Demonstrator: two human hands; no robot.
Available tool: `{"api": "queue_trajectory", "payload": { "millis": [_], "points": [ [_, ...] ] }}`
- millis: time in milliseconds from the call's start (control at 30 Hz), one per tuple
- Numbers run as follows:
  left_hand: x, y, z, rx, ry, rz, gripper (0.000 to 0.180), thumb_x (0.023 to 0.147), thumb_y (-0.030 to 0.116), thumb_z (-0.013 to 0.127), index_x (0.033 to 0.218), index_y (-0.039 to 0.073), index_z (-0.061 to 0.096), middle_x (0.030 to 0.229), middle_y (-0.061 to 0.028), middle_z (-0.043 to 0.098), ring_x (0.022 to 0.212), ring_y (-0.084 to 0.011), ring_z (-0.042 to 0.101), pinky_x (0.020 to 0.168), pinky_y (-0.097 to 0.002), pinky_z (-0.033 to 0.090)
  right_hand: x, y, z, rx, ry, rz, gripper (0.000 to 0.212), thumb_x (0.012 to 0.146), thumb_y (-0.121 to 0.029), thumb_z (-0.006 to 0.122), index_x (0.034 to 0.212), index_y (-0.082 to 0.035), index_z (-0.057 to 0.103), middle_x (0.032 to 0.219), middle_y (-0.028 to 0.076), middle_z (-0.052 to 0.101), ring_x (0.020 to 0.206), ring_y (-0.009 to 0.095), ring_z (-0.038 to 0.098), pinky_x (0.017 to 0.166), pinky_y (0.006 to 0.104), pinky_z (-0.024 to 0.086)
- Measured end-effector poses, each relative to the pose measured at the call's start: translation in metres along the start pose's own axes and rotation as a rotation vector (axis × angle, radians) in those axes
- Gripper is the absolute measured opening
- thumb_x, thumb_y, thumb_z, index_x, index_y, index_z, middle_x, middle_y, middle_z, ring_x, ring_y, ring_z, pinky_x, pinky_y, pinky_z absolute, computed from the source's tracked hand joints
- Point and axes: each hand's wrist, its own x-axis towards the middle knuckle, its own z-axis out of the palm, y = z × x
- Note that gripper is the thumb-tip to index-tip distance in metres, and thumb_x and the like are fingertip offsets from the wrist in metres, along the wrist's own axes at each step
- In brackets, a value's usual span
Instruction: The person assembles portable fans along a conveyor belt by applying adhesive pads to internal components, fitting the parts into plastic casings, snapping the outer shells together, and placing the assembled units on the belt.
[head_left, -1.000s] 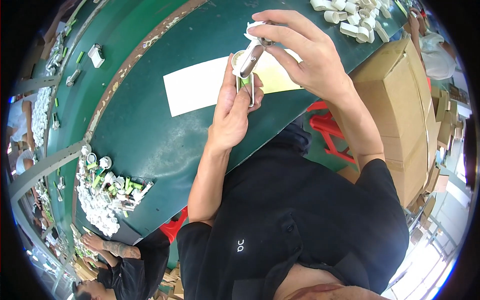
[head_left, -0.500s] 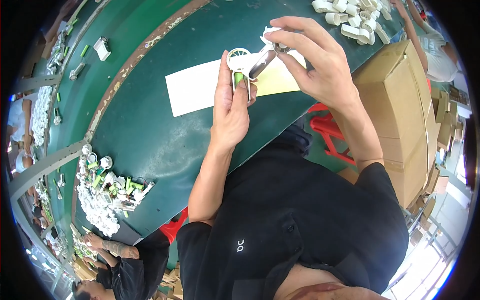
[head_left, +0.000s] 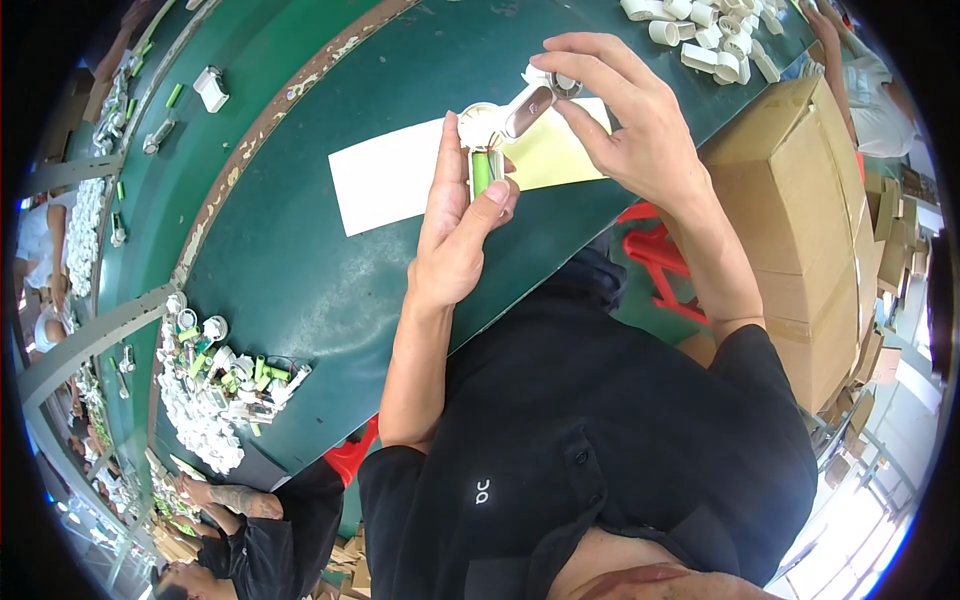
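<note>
Here, your left hand (head_left: 455,240) clasps the likely light, stiff shell (head_left: 479,122) by its sides, your right hand (head_left: 640,125) pinching the cover (head_left: 528,110), fragile-looking wires (head_left: 492,143) exposed.

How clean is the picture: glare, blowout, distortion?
Head view: chipped brown table rail looks bowed, likely by the lens; head view: bright background at lower right blown out; head view: pale patch on the dark-green tabletop, sheen or scuffing, can't tell; head view: slim green cylinder at the left hand looks fairly sharp.
</note>
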Motion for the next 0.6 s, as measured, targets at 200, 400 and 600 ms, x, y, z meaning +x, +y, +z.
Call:
{"api": "queue_trajectory", "payload": {
  "millis": [200,400,600],
  "points": [
    [-0.005,0.011,0.006,0.025,-0.032,-0.017,0.078,0.109,0.017,0.046,0.167,0.007,-0.005,0.123,-0.0086,0.052,0.084,-0.0134,0.054,0.069,-0.0261,0.047,-0.003,0.01,0.005,0.104,-0.054,0.046,0.033,0.089,-0.001,0.072,0.121,-0.01,0.07,0.118,0.009,0.068,0.097,0.03,0.07,0.08,0.0365,0.059],
    [-0.003,0.004,0.007,0.027,-0.063,-0.016,0.069,0.112,0.019,0.041,0.168,0.007,0.003,0.12,-0.0076,0.055,0.072,-0.0084,0.048,0.061,-0.0225,0.041,-0.015,0.024,0.02,0.291,-0.228,0.16,0.039,0.09,-0.002,0.07,0.128,-0.007,0.068,0.123,0.011,0.067,0.107,0.028,0.068,0.09,0.0374,0.055],
    [0.002,-0.011,0.007,0.127,0.105,-0.004,0.057,0.113,0.013,0.037,0.166,0.005,0.018,0.113,-0.0057,0.059,0.07,-0.0067,0.046,0.062,-0.0204,0.04,-0.027,0.046,-0.013,0.146,-0.197,0.18,0.039,0.089,-0.005,0.074,0.127,-0.004,0.068,0.119,0.012,0.068,0.105,0.027,0.067,0.089,0.0351,0.054]
  ]
}}
